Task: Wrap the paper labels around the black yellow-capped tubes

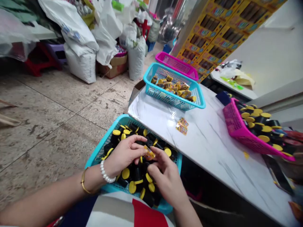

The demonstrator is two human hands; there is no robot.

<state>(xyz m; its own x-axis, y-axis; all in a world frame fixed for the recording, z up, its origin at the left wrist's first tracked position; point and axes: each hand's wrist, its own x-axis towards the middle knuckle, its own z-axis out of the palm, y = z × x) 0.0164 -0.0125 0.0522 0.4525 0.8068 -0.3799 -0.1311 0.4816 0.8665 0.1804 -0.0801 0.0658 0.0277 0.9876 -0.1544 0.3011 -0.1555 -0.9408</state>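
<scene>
Over a blue plastic basket (pixel 93 154) of black containers with yellow lids, my two hands work close together. My left hand (pixel 125 153), with a pearl bracelet and a gold bangle at the wrist, pinches a small yellow-orange printed sleeve (pixel 149 153) between thumb and fingers. A black container (pixel 148 142) shows its round end just beyond the sleeve; whether it sits inside the sleeve I cannot tell. My right hand (pixel 165 171) has its fingers curled, with the index fingertip at the sleeve's right edge. Loose yellow-lidded containers (pixel 132 186) lie beneath both hands.
On the marbled white table (pixel 203 135) lie flat printed sleeves (pixel 182 126). Another blue basket (pixel 175 102) holds sleeved containers, beside a pink basket (pixel 177 64). At right, a pink basket (pixel 239 132) holds yellow-lidded containers near a phone (pixel 278 173). White sacks (pixel 80 60) stand on the floor.
</scene>
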